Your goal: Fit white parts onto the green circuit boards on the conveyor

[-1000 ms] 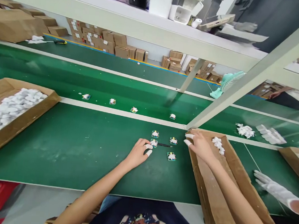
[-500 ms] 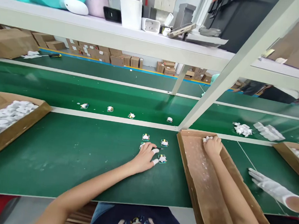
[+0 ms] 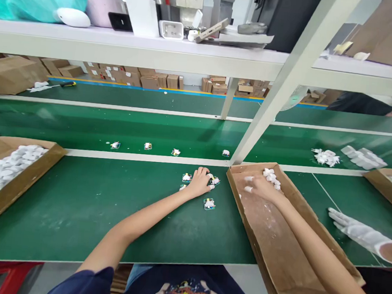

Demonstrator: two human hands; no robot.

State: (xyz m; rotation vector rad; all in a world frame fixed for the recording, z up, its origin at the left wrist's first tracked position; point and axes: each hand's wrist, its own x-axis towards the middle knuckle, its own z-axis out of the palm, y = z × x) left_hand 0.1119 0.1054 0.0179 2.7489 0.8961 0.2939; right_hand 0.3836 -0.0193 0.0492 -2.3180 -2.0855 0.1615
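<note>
My left hand (image 3: 199,182), with white covers on fingertips, closes its thumb and finger around a small circuit board (image 3: 215,180) carrying white and yellow parts. Next to that hand lie another circuit board (image 3: 187,178) and a partly covered one (image 3: 182,188). Nearer to me is a further circuit board (image 3: 209,204). My right hand (image 3: 263,188) is over the far end of a shallow cardboard tray (image 3: 276,245), its covered fingertips pointing left. It is blurred, and I cannot tell whether it holds anything. Small white pieces (image 3: 272,177) lie in the tray just beyond it.
A cardboard tray of white pieces (image 3: 21,145) stands at left. Several circuit boards (image 3: 148,146) lie beyond the pale rail. A slanted post (image 3: 272,98) rises behind the right tray. A co-worker's gloved hand (image 3: 353,229) rests on the table at right.
My left hand has moved up and right onto the far right board. My right hand has drawn left, away from the white pieces, which now show. The head view has shifted slightly.
</note>
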